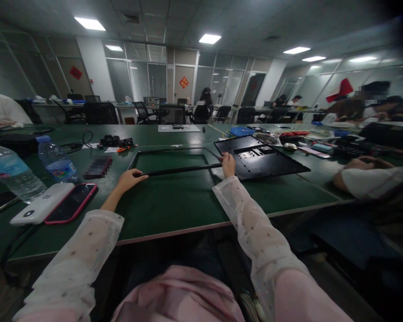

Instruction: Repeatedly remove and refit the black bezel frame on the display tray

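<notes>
A thin black rectangular frame point(174, 170) lies on the green table point(174, 205) in front of me. My left hand point(130, 178) grips the near left corner of the frame. My right hand point(228, 163) pinches its near right corner, fingers closed on the bar. Just right of the frame lies a black flat back panel point(260, 157) with a square recess in its middle. Both my sleeves are sheer white.
Two water bottles point(57, 162), a white power bank point(42, 203) and a red-edged phone point(72, 203) sit at the left. Cables and small tools point(116, 142) lie beyond the frame. A co-worker's arm point(366, 179) rests at the right, and clutter covers the table there.
</notes>
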Demonstrator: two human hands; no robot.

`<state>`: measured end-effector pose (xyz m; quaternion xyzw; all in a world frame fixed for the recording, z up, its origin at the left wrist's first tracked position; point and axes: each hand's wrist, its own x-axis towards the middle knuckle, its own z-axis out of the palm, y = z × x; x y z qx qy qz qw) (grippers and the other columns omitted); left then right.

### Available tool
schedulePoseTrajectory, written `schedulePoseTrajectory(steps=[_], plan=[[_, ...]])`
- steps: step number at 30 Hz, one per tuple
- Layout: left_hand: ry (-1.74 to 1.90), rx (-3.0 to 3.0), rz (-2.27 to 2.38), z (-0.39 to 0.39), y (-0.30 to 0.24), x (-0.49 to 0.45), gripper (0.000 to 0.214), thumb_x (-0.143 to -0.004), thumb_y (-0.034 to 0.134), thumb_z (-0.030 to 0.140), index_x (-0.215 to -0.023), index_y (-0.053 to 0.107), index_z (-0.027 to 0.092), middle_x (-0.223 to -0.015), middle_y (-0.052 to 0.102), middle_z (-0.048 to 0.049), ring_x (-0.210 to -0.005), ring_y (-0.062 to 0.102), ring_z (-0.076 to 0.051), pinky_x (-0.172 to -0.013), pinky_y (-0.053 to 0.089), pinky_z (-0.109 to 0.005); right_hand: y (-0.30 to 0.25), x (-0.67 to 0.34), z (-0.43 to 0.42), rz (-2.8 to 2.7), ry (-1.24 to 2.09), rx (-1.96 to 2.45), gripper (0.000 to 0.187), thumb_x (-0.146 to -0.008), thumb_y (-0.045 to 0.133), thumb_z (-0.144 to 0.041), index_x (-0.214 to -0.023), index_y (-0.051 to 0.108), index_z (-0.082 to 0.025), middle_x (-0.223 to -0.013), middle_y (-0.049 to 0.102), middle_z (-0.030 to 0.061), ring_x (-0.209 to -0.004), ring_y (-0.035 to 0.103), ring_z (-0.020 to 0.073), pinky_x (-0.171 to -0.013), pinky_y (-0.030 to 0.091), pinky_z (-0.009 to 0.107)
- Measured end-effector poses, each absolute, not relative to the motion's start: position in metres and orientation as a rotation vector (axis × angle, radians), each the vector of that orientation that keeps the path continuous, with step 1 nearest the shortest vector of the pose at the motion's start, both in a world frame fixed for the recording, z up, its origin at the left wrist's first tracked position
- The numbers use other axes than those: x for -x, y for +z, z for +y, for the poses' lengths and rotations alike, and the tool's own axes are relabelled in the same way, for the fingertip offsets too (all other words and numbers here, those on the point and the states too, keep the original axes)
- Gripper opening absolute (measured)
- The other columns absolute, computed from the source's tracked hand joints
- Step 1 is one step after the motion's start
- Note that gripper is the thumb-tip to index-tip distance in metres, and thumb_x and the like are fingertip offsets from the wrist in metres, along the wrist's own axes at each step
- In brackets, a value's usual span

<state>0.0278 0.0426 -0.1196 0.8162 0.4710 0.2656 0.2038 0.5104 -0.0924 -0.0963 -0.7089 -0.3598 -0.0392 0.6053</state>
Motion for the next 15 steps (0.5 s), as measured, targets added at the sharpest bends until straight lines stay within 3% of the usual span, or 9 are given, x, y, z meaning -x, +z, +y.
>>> schedulePoseTrajectory(steps=[4, 9, 13, 15], plan=[[0.878, -2.150, 1.284, 0.040, -0.117, -0.029, 0.062, -0.072, 0.073, 0.074, -0.104, 0.077, 0.020, -0.114, 0.076, -0.0124, -0.110, 0.068, -0.031, -0.099, 0.048, -0.040, -0.091, -0.529, -0.114, -0.768, -0.332, 1.740, 0.039, -0.096, 0.041, -0.032, -0.123, 0.064, -0.015, -0.123, 0.066, 0.0186, -0.121, 0.059, 0.0288, -0.111, 0.043, 0.049], [1.075, -1.900, 1.211, 0.034, -0.111, -0.033, 0.066, -0.063, 0.080, 0.073, -0.099, 0.078, 0.018, -0.105, 0.077, -0.0116, -0.103, 0.070, -0.030, -0.092, 0.050, -0.038, -0.097, -0.564, -0.164, -0.387, -0.592, 1.931, 0.052, -0.088, 0.055, -0.028, -0.139, 0.055, -0.018, -0.154, 0.041, 0.0224, -0.150, 0.031, 0.0397, -0.120, 0.026, 0.066], [1.187, -1.703, 1.203, 0.031, -0.105, -0.036, 0.070, -0.057, 0.084, 0.070, -0.099, 0.078, 0.014, -0.099, 0.076, -0.0110, -0.096, 0.068, -0.027, -0.086, 0.051, -0.035, -0.103, -0.591, -0.190, -0.049, -0.565, 1.891, 0.080, -0.086, 0.058, -0.024, -0.159, 0.030, -0.008, -0.162, 0.021, 0.0342, -0.156, 0.019, 0.0434, -0.125, 0.017, 0.062], [1.219, -1.634, 1.212, 0.031, -0.104, -0.036, 0.070, -0.055, 0.086, 0.069, -0.098, 0.078, 0.014, -0.096, 0.076, -0.0101, -0.092, 0.068, -0.025, -0.083, 0.050, -0.033, -0.105, -0.599, -0.194, 0.010, -0.457, 1.854, 0.085, -0.089, 0.053, -0.023, -0.161, 0.015, 0.001, -0.159, 0.021, 0.0425, -0.155, 0.024, 0.0442, -0.125, 0.018, 0.057]])
